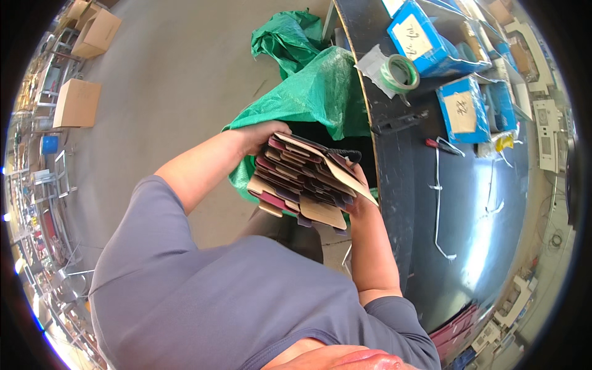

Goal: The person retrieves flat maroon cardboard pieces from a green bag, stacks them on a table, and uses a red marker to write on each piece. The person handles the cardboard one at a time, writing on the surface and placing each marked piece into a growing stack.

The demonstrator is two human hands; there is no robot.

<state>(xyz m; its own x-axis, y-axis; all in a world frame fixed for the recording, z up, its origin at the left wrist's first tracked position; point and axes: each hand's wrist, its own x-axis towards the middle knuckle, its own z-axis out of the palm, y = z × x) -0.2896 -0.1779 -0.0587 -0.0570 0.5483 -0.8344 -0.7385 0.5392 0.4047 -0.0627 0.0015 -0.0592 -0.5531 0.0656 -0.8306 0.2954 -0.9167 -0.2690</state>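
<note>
Your two hands hold one thick stack (305,182) of flat card pieces, tan and maroon, fanned so their edges step down toward you. Your left hand (256,135) clamps the far upper end of the stack, fingers curled over its top edge. Your right hand (359,196) is mostly hidden behind the stack; it grips the right side, with a long tan card slanting across it. Both hands are closed on the stack, neither one loose.

The stack hangs in the air just over the mouth of a green sack (314,92), which stands open on the floor, pressed against the edge of the dark table (481,234). The sack's woven cloth bunches up behind your left hand, and the dark opening shows right behind the cards. Whether the stack touches the sack's rim, you cannot tell from here.

On the table, well apart from your hands, sits a roll of green tape (401,73) on a scrap of grey plastic. Beyond it stand blue boxes (431,40) with paper labels on their lids, and another blue box (465,110) lies nearer the middle. A thin white strap (439,197) trails across the bare tabletop.

To your left, the grey floor (179,74) runs out to two brown cartons (77,103), far from the sack.
</note>
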